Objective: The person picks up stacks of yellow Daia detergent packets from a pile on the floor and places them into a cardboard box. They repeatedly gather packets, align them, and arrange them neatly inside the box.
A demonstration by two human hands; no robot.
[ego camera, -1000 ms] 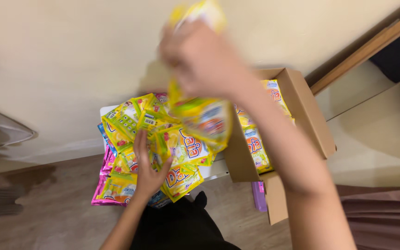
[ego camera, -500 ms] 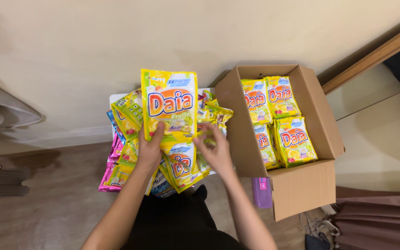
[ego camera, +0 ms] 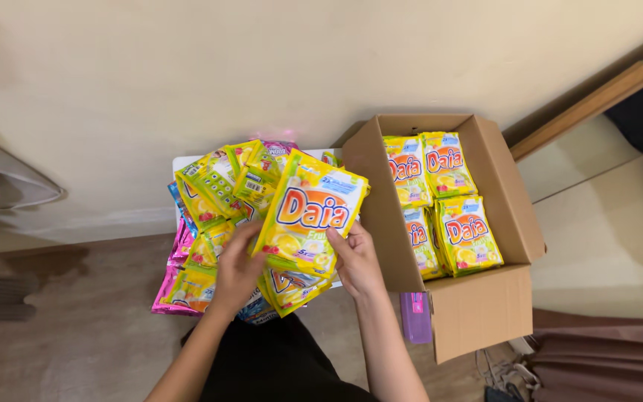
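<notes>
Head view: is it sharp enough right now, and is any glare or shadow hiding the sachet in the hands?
Head view: sharp, with no motion blur on the left hand or right hand; the yellow sachet is evenly lit, its foil showing only faint sheen; soft shadow lies inside the cardboard box along its left wall; the wall line bows slightly from wide-angle distortion.

Yellow sachet, held up over the pile

The yellow sachet [ego camera: 311,223] is sitting face-up, tilted slightly clockwise, showing an orange-red logo and lemon artwork; it is hanging just above the heap of yellow sachets [ego camera: 221,193], just left of the cardboard box [ego camera: 485,313].
</notes>
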